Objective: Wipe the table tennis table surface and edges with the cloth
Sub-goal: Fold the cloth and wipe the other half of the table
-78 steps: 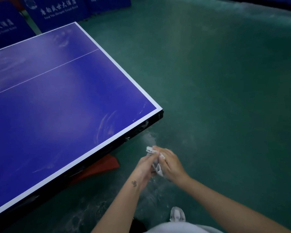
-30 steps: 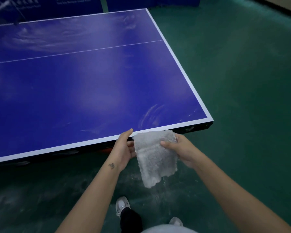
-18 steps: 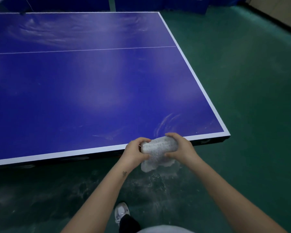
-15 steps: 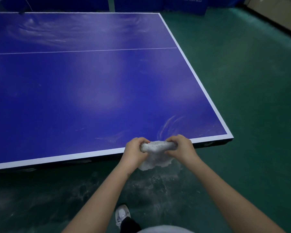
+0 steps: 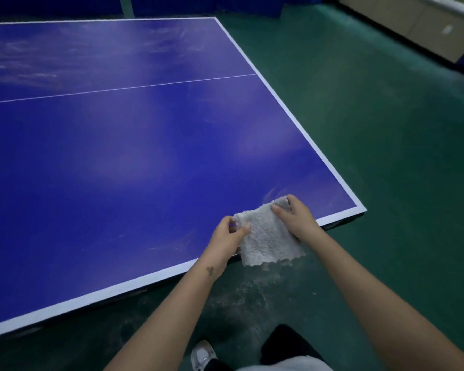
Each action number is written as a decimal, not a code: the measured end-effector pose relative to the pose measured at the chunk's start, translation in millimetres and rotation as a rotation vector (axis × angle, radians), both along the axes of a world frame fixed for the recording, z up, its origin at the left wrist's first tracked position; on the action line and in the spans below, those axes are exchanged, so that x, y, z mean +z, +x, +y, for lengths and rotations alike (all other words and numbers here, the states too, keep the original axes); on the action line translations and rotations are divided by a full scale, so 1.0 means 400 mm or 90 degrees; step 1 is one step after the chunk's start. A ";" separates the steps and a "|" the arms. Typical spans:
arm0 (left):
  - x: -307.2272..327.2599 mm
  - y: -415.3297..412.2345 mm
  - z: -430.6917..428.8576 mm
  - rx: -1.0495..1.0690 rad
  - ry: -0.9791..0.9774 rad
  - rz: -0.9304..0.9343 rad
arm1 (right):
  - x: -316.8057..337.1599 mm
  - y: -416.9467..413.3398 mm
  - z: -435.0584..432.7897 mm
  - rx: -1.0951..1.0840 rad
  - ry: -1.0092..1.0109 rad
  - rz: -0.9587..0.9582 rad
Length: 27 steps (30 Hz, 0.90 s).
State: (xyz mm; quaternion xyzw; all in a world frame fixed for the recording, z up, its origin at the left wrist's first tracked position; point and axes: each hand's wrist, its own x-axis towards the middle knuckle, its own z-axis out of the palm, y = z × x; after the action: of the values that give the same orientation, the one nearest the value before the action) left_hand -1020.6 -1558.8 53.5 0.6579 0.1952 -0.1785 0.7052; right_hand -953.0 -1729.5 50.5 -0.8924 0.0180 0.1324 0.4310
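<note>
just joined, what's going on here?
A person stands at the near corner of a blue table, holding a white cloth spread between both hands. The left hand pinches one top corner and the right hand grips the other. The cloth hangs across the table's white edge. Faint streaks show on the surface; the cloth does not look pressed down yet.

the room is dim, with soft pale patches of light glaring off the blue table (image 5: pixel 123 162) and a faint sheen on the green floor (image 5: pixel 386 170). the wide lens bends the table's edges. the whole picture is slightly soft and smeared, most at the far corners, and shadows are weak.
</note>
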 end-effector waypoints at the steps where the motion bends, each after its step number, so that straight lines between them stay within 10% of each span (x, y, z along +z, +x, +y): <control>1: -0.004 0.012 -0.015 0.005 -0.052 0.020 | -0.006 0.022 -0.009 -0.008 -0.019 -0.003; 6: -0.054 0.092 -0.046 0.015 0.010 0.061 | -0.040 0.142 -0.034 -0.079 -0.193 -0.114; 12: -0.126 0.166 0.047 0.114 0.190 0.017 | -0.218 0.106 0.004 0.155 -0.441 -0.083; 22: -0.170 0.296 0.106 0.130 0.492 -0.122 | -0.257 0.172 0.049 0.387 -0.374 -0.259; 27: -0.195 0.296 0.140 -0.034 0.675 -0.140 | -0.253 0.287 -0.288 0.052 -0.496 -0.112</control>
State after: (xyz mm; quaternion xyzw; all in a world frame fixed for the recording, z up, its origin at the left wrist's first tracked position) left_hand -902.2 -1502.7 -24.4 0.9430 0.1669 -0.0035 0.2879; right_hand -838.2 -1844.8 -50.7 -0.9969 -0.0061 0.0557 0.0549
